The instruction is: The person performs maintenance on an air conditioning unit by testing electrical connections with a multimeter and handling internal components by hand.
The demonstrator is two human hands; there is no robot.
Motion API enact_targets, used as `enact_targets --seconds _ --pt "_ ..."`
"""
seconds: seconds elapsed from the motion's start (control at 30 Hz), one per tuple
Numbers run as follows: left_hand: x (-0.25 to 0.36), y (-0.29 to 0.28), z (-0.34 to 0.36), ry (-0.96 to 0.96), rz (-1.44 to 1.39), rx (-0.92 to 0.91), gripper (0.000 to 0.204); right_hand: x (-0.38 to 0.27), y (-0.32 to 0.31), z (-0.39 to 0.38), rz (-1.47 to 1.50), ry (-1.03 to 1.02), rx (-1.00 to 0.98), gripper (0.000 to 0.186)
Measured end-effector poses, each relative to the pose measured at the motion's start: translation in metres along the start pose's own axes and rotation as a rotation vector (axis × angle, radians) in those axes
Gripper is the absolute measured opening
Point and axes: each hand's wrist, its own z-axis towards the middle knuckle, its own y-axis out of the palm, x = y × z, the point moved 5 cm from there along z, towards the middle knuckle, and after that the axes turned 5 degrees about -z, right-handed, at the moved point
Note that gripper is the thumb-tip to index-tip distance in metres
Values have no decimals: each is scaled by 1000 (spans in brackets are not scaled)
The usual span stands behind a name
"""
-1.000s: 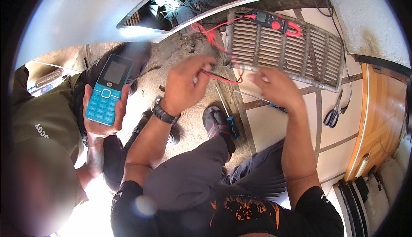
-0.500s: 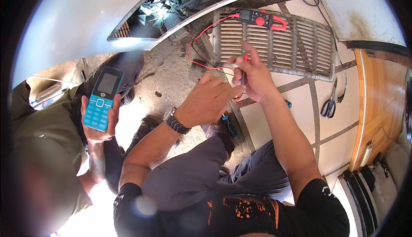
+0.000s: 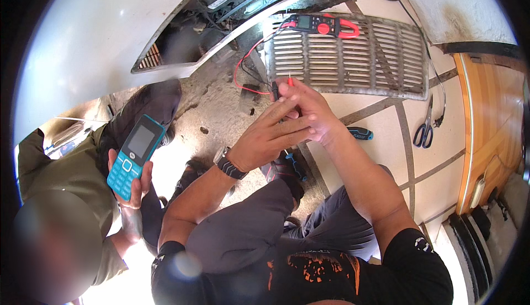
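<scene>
Red plastic test probe (image 3: 291, 82) and black plastic test probe (image 3: 275, 90) poke up near the grey slatted metal grille (image 3: 338, 64). The right hand (image 3: 312, 109) grasps the red one; the left hand (image 3: 264, 138) lies across it, and whether it grips anything I cannot tell. With the tips so close, a slip could make them touch. A tug on the thin red lead (image 3: 237, 77) might drag the black-and-red clamp meter (image 3: 316, 25) along the grille. Printing marks the keys of a turquoise keypad phone (image 3: 133, 158), with a small logo below its screen; the meter's markings are too small to read.
</scene>
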Motion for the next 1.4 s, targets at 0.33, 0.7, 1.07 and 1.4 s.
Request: enact_targets --seconds 0.33,0.7,1.07,1.4 --pt "-51 -7 -20 -657 -707 302 57 9 -15 15 -879 -342 316 29" --pt "-70 -3 -32 -708 -442 270 52 13 -7 11 -989 -336 294 30" --pt "-76 -9 -15 -682 -522 166 47 7 -11 6 -458 -121 243 22" --pt "-171 -23 97 -259 327 227 53 -9 -27 9 -383 -145 268 23"
